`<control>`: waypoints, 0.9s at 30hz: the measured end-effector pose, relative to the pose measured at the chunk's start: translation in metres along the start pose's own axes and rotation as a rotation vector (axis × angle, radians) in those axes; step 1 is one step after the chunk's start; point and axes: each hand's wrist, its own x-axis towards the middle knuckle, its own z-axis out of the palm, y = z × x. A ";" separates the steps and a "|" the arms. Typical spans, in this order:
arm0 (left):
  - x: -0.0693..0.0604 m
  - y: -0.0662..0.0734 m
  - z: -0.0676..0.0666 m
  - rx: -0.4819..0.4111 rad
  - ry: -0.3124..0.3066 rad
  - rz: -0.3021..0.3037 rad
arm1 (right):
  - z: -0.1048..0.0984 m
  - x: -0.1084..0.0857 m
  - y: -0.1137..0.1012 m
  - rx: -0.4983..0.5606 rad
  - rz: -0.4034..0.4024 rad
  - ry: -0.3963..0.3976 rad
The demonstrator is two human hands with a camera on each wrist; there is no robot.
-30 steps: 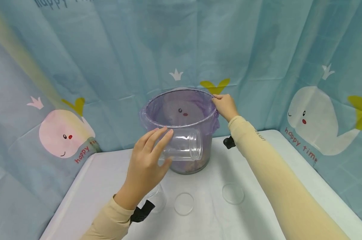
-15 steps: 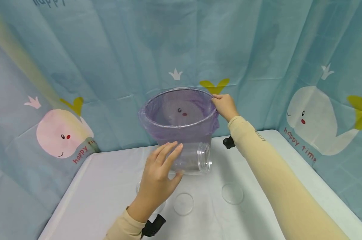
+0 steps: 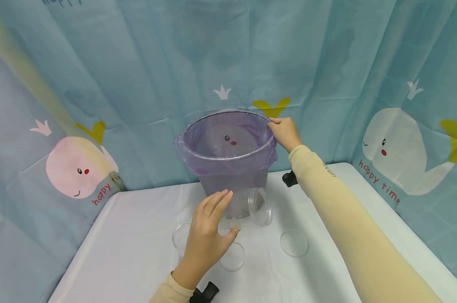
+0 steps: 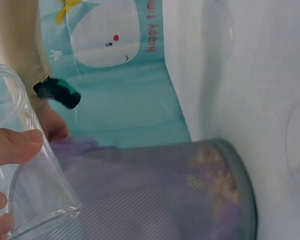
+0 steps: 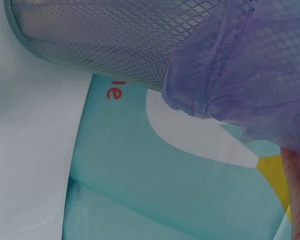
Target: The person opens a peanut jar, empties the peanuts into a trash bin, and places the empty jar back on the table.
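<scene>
My left hand (image 3: 209, 231) holds a clear jar (image 3: 260, 207) in front of the bin, its open mouth turned to the right. In the left wrist view the thumb lies on one side of the jar (image 4: 50, 185), with fingertips on the other. At the back of the table stands a mesh bin (image 3: 247, 183), with a purple bag (image 3: 228, 166) folded over its rim. My right hand (image 3: 285, 132) grips the bin's right rim and the bag. In the right wrist view the bag (image 5: 250, 85) hides most of the fingers.
Two clear round discs, a left one (image 3: 233, 263) and a right one (image 3: 294, 244), lie on the white table (image 3: 130, 248). A clear round object (image 3: 177, 235) sits partly behind my left hand. A blue printed curtain (image 3: 156, 92) hangs behind the bin.
My left hand has lowered the jar from near the bin's rim, coming down and to the right. The jar's mouth now tips further downward. The right hand and the bin have stayed put.
</scene>
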 end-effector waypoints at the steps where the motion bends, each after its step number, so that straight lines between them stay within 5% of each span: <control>1: -0.001 0.001 0.002 -0.007 0.001 -0.002 | 0.000 0.000 0.000 -0.001 0.000 0.001; 17: -0.030 0.015 0.039 -0.131 -0.019 -0.148 | 0.002 -0.002 0.000 0.012 0.016 -0.004; 27: -0.041 0.035 0.056 -0.336 -0.173 -0.578 | 0.001 0.000 0.000 0.015 0.005 0.002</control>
